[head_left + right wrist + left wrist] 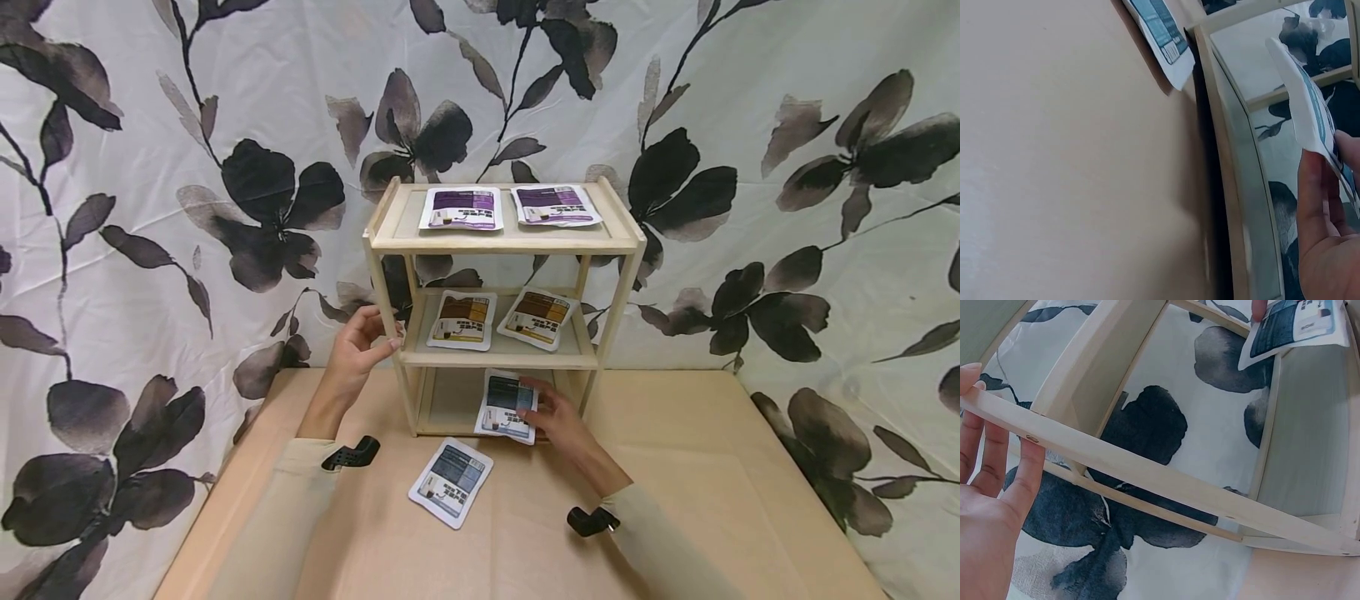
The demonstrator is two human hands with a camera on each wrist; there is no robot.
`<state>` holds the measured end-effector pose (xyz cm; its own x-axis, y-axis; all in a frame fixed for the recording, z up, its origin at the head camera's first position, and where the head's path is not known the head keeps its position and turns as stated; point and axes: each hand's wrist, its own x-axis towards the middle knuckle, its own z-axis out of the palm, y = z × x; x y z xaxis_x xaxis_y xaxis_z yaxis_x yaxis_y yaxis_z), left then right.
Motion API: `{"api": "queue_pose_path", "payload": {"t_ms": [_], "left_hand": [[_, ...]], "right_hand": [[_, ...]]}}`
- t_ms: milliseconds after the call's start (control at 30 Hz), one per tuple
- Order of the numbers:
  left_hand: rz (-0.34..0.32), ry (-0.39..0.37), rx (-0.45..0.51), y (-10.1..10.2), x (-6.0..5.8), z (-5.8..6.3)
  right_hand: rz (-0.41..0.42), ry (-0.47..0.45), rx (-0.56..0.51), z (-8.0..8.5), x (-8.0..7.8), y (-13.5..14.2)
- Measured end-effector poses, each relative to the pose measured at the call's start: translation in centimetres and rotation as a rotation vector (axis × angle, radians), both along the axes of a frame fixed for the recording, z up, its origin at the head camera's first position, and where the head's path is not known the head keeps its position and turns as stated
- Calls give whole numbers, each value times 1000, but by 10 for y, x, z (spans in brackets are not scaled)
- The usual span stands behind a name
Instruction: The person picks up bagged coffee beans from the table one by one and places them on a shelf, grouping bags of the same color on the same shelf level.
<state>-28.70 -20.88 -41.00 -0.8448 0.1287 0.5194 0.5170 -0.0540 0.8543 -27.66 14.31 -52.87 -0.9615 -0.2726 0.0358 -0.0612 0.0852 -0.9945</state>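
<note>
My right hand [566,425] pinches a white and blue-grey packet [501,404] by its right edge, in front of the bottom tier of a small wooden shelf [502,360]. In the right wrist view this packet [1302,103] is seen nearly edge-on between thumb and fingers. My left hand [356,350] holds the shelf's left front post at the middle tier. The left wrist view has the thumb on one side of the post [1129,459] and fingers on the other. A matching blue-grey packet [452,483] lies flat on the table before the shelf.
Two purple packets, one left [461,208] and one right [557,206], lie on the top tier. The middle tier bears two brown packets, left [461,320] and right [537,318]. A flower-patterned cloth [165,292] hangs behind the tan-covered table [675,467].
</note>
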Motion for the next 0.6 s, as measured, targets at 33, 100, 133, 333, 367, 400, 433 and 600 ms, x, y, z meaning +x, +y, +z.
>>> {"api": "queue_pose_path", "payload": {"t_ms": [33, 100, 133, 333, 367, 400, 433, 600], "left_hand": [[2, -4, -4, 0, 1, 0], [4, -11, -10, 0, 1, 1], [4, -15, -12, 0, 1, 1], [3, -16, -7, 0, 2, 2], [3, -15, -5, 0, 2, 2], [3, -14, -6, 0, 2, 1], [4, -13, -7, 0, 2, 1], [8, -11, -13, 1, 4, 2]], "right_hand": [[-9, -8, 6, 1, -1, 0], [-30, -13, 21, 1, -5, 1], [-43, -10, 37, 0, -7, 1], [-111, 15, 93, -9, -15, 2], [-119, 21, 102, -10, -16, 1], [-131, 26, 112, -11, -17, 1], [-143, 31, 118, -12, -18, 1], [-202, 32, 133, -15, -20, -2]]}}
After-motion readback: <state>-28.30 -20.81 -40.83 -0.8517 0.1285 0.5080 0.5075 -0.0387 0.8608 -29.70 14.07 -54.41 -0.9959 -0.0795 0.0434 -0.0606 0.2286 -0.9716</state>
